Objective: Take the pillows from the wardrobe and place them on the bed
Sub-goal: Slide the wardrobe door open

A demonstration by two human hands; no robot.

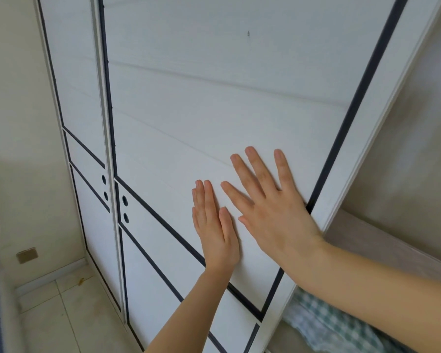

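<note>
Sliding the wardrobe door [189,110] aside.
Left hand [215,233] and right hand [273,207] press flat, fingers spread; push evenly sideways to expose the green-checked bedding [326,324].

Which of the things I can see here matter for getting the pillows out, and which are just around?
Part of the job:
- sliding wardrobe door, with left hand and right hand flat on it
- open wardrobe shelf
- green checked fabric inside, possibly a pillow

Just around:
- other wardrobe door
- wall socket
- tiled floor
</note>
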